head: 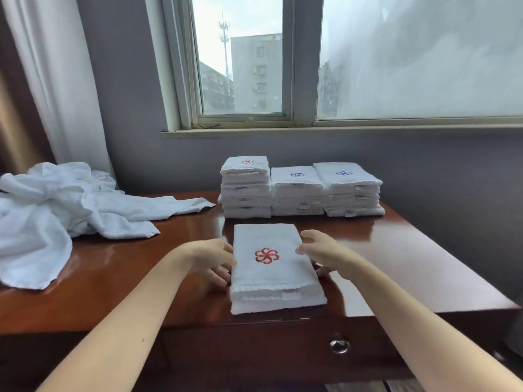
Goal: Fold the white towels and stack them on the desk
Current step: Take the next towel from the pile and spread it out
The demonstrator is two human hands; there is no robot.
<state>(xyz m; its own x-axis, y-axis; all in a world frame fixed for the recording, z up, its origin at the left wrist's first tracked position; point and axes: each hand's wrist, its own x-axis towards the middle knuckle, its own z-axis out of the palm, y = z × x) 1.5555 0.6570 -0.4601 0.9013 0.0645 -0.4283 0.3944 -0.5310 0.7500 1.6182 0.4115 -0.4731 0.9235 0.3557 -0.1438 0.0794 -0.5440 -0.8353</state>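
A folded white towel (271, 267) with a red flower emblem lies on the dark wooden desk (396, 258) near its front edge. My left hand (212, 257) touches the towel's left side, fingers slipped low along its edge. My right hand (319, 250) is at the right side, thumb over the top and fingers under the edge. Behind stand three stacks of folded towels: a taller one with a red emblem (245, 188), a middle one (297, 190) and a right one (349, 189), both with blue emblems.
A heap of unfolded white towels (62, 205) covers the desk's left part. A wall and window sill (311, 131) rise behind the stacks. A drawer with a round metal pull (339, 346) sits under the desk top. A curtain (56, 80) hangs at left.
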